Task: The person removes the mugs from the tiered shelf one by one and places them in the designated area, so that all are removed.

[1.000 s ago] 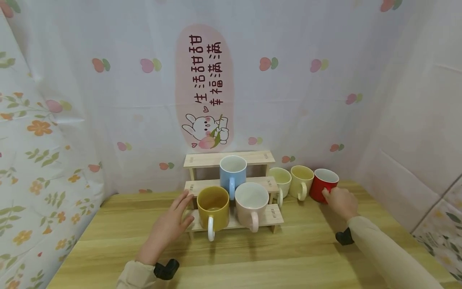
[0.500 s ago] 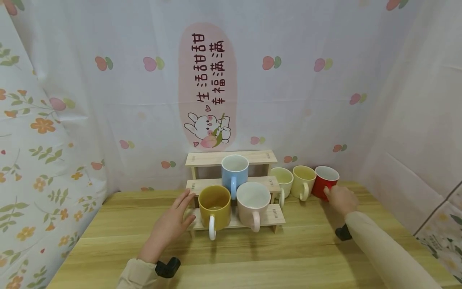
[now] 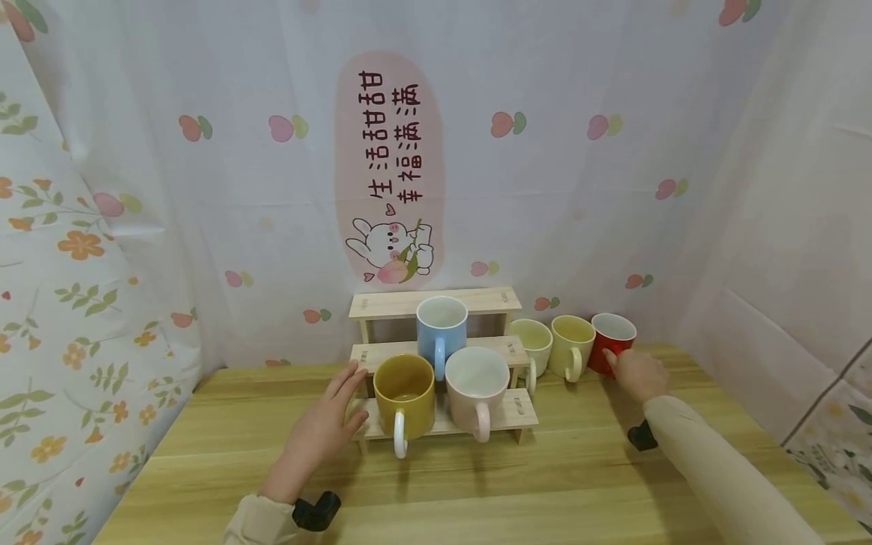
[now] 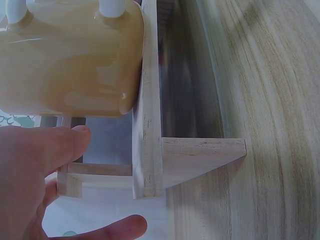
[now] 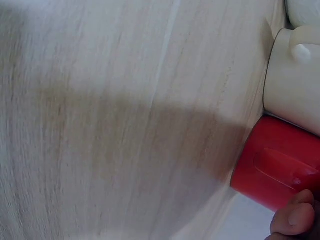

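At the far right of the head view, a red mug (image 3: pixel 606 344) with a white inside stands on the table, and my right hand (image 3: pixel 639 375) grips it at the handle. Curled fingertips (image 5: pixel 294 218) show at the red handle (image 5: pixel 281 166) in the right wrist view; most of that hand is out of frame. My left hand (image 3: pixel 320 424), fingers extended, is at the left end of a stepped wooden rack (image 3: pixel 511 409). Beside its thumb, a mustard mug (image 3: pixel 409 405) with a white handle stands on the lowest step, not held.
A pale pink mug (image 3: pixel 477 386) shares the lowest step with the mustard one. On the middle step stands a light blue mug (image 3: pixel 441 329). Two pale yellow mugs, one a cream-yellow mug (image 3: pixel 568 348), fill the space between rack and red mug. A patterned curtain (image 3: pixel 559 189) hangs behind.
The red mug, in my right hand, has moved slightly back and left, closer against the pale yellow mug. My left hand has stayed by the rack.
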A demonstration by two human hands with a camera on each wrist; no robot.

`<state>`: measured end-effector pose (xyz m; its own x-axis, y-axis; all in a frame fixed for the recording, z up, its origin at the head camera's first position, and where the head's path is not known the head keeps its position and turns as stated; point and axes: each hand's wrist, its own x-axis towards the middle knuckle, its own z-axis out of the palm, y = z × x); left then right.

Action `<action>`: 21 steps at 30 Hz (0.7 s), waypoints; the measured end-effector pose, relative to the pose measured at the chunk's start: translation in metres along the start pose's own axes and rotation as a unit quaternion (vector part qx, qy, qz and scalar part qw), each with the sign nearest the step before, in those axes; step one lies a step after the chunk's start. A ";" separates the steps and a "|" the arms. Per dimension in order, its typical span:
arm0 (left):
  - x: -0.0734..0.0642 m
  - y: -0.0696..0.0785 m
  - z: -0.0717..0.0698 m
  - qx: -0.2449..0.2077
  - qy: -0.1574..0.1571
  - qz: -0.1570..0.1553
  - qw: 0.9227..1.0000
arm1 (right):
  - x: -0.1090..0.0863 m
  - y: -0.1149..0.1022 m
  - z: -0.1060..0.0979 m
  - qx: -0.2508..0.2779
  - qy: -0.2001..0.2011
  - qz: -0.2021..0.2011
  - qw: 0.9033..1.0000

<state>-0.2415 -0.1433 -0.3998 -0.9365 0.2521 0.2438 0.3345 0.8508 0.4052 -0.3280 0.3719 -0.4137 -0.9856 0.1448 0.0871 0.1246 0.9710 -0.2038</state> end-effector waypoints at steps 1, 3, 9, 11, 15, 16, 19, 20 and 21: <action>0.000 0.000 0.000 0.000 0.000 0.000 1.000 | 0.000 0.000 0.000 0.000 -0.002 0.001 1.000; 0.000 0.000 0.000 -0.002 -0.002 0.000 1.000 | 0.001 0.000 -0.001 -0.001 -0.011 0.003 1.000; -0.001 -0.001 -0.001 -0.007 -0.002 -0.001 1.000 | 0.002 -0.001 -0.006 -0.004 -0.036 0.009 0.999; -0.001 -0.001 -0.001 -0.007 0.001 0.000 1.000 | 0.001 -0.002 -0.009 -0.002 -0.031 0.010 0.999; 0.000 -0.002 -0.001 -0.009 0.000 0.001 1.000 | -0.002 0.000 -0.013 -0.004 -0.014 0.014 1.000; 0.000 -0.002 -0.001 -0.009 0.000 0.002 1.000 | -0.003 0.000 -0.014 -0.003 -0.011 0.016 1.000; 0.000 -0.002 0.000 -0.009 -0.002 0.002 1.000 | -0.005 0.001 -0.016 -0.004 0.004 0.021 1.000; 0.000 -0.002 0.000 -0.007 -0.002 0.001 1.000 | -0.006 0.001 -0.017 -0.003 0.008 0.022 1.000; 0.000 -0.002 0.000 -0.007 -0.002 0.001 1.000 | -0.007 0.001 -0.017 0.000 0.016 0.021 1.000</action>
<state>-0.2423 -0.1448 -0.4008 -0.9364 0.2545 0.2416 0.3371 0.8438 0.4175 -0.3195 0.3750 -0.3975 -0.9754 0.1911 0.1100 0.1654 0.9640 -0.2082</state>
